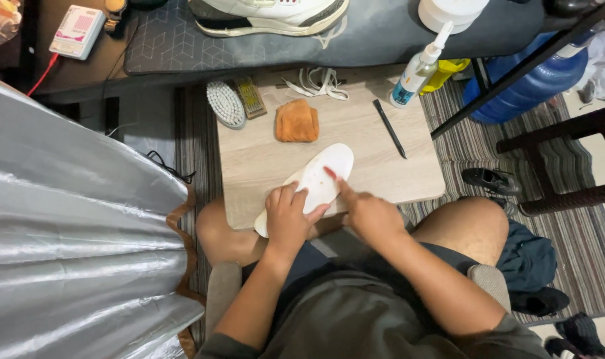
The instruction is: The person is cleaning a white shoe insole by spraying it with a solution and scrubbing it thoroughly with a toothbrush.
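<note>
A white shoe insole [324,174] lies diagonally on a small light wooden table [262,159] over my knees. My left hand [288,216] grips the insole's near end, fingers curled over its edge. My right hand [363,209] rests beside it with the index finger stretched out, its tip touching the insole's middle. A folded orange cloth [296,121] sits just beyond the insole.
On the table's far edge lie a white bristle brush [225,103], a smaller brown brush [250,97], loose white laces [317,83], a spray bottle [417,70] and a black pen [389,128]. A white sneaker [269,14] rests on a grey mat behind. Silver fabric [76,226] fills the left.
</note>
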